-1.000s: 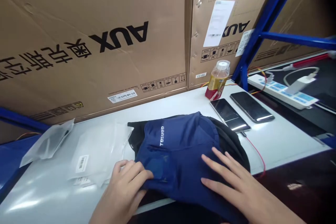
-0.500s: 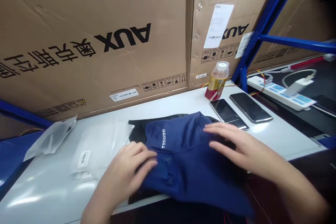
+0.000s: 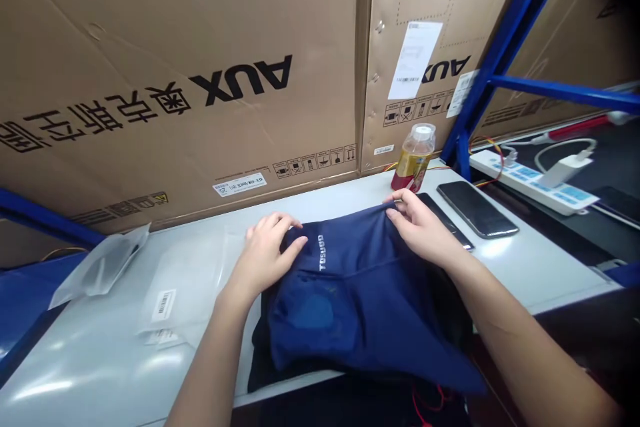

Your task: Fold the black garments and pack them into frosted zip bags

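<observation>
A dark blue garment (image 3: pixel 380 293) with white lettering lies over black cloth (image 3: pixel 263 347) on the white table, its lower right part hanging past the front edge. At its upper left corner, my left hand (image 3: pixel 270 250) has its fingers closed on the blue fabric. My right hand (image 3: pixel 415 223) pinches the garment's top edge at the upper right, beside a phone. Between the hands the top edge is drawn fairly straight. A round, lighter blue patch shows on the garment's left part.
Clear plastic bags (image 3: pixel 185 287) lie on the left of the table (image 3: pixel 95 360). A bottle (image 3: pixel 413 157), two phones (image 3: pixel 477 210) and a power strip (image 3: pixel 535 180) are at the right. Large cartons (image 3: pixel 175 67) and a blue frame (image 3: pixel 500 60) stand behind.
Both hands have moved up to the garment's top corners and closed on it. The top edge is straighter, and the lighter patch shows more fully.
</observation>
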The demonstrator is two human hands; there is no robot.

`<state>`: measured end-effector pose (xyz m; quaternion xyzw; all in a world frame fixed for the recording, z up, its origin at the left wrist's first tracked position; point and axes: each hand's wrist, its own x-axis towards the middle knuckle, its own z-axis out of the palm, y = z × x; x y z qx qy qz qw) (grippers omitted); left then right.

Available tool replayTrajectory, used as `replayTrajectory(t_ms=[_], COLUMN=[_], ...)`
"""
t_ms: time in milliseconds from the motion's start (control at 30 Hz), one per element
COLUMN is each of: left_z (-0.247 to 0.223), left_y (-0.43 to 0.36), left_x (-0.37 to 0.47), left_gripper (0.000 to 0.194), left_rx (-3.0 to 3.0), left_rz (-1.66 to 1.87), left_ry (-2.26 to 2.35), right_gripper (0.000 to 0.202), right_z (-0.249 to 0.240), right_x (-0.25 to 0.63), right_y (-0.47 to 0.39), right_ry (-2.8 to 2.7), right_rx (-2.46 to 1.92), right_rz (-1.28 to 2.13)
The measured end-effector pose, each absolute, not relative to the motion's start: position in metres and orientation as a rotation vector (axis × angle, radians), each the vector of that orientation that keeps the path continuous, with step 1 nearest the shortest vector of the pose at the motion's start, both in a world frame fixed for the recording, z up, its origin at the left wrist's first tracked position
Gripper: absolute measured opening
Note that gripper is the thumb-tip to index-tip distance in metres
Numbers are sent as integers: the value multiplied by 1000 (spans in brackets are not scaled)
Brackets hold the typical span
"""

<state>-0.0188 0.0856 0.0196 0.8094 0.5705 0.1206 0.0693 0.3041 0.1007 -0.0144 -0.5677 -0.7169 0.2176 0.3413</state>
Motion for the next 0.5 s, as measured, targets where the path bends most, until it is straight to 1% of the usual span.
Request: replayTrajectory(t_ms=[67, 100, 167, 233, 300, 400, 500], left_z=[13, 11, 13, 22, 32, 32, 17], left_y=[88, 89, 84, 69, 43, -1, -30], left_x=[-16, -15, -14, -14, -14, -17, -26], left_gripper=[42, 42, 36, 35, 36, 50, 65], left_rx=[2434, 2436, 2444, 2462, 2509, 2624, 2702], left_rz=[335, 315, 305, 333, 310, 79, -59], left_ry=[1687, 1675, 1679, 1671, 1528, 1139, 1097], right_gripper=[30, 34, 43, 49, 56, 70, 75], right_z=[-16, -16, -12, -8, -10, -21, -33], right_x=[301, 298, 292, 290, 293, 304, 313], right_y=[102, 97, 77, 44, 10, -24, -29], right_ry=[-1867, -1871, -1915, -2072, -2272, -2534, -2589], right_rx=[-1504, -1508, -1494, -1438, -1365, -1253, -1261], right_rz=[495, 450, 359, 286, 330, 503, 664])
